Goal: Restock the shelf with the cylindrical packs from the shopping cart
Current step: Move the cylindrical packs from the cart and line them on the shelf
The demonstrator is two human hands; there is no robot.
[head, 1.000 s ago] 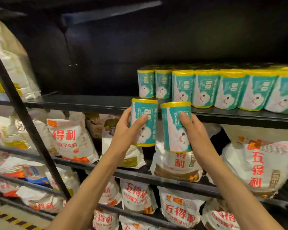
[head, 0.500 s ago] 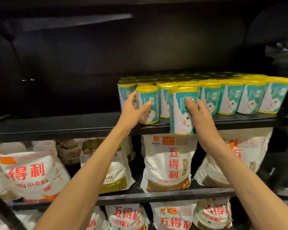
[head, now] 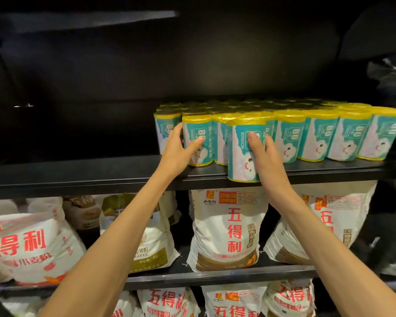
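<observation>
The right hand [head: 266, 156] covers the right side of its pack [head: 242, 154], whose base hangs past the shelf's front edge [head: 78, 179]. Back rows of packs [head: 238, 106] fade into darkness. Flour bags [head: 28, 245] are cut off at the left and bottom edges.

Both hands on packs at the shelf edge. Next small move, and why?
Probably push the right hand's pack back: its base overhangs the shelf front edge, while the left hand's pack stands fully on.
</observation>
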